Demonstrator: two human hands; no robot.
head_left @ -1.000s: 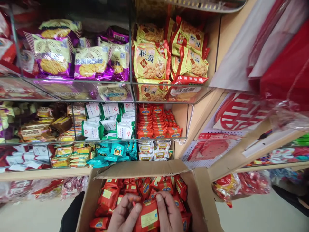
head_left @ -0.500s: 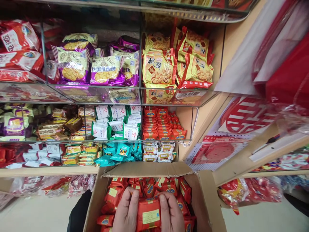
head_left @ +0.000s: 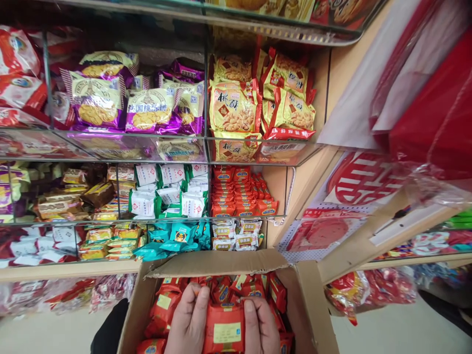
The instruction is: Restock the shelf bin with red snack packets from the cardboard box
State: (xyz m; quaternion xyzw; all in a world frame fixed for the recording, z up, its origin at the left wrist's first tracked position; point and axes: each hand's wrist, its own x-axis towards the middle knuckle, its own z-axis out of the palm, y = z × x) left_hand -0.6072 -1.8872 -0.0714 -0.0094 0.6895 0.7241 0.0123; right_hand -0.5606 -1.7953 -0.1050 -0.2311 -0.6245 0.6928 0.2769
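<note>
Between my two hands is a red snack packet with a pale yellow label facing up. My left hand pinches its left side, thumb and fingertips near the top corner. On the opposite side my right hand grips it the same way. Both hands are over an open cardboard box. Inside that box lie several more red packets, heaped at mixed angles. The lower parts of both hands run out of the frame.
Ahead stand glass-fronted shelves with purple biscuit packs, yellow packs, stacked red packets and teal packets. Red and white plastic packaging hangs at the right. Bagged goods sit low on the right.
The view has turned slightly, so the shelves and box appear further left and a little lower. Both hands still hold the same red packet in about the same way.
</note>
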